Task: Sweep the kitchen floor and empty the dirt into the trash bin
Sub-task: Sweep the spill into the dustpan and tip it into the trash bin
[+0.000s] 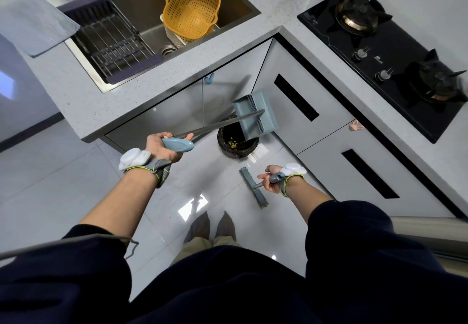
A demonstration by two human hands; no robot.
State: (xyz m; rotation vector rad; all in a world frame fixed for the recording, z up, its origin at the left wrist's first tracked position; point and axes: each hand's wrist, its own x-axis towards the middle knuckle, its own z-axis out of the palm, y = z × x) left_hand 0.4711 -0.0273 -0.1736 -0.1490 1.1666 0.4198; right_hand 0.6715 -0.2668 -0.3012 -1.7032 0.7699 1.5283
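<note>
My left hand point(163, 146) grips the blue end of a long-handled grey-blue dustpan point(255, 113). The pan is lifted and tilted, its open lip over the round trash bin point(236, 144), which has a black liner and yellowish scraps inside. My right hand point(271, 179) holds the grey broom handle from above. The broom head point(253, 187) rests on the glossy white tile floor point(76, 184), just in front of the bin.
The bin stands in the corner of grey cabinets point(298, 101) under an L-shaped countertop point(83, 101). A sink holds a yellow basket point(191, 11); a black gas hob point(385, 52) is at right. My feet point(212, 226) stand on open floor.
</note>
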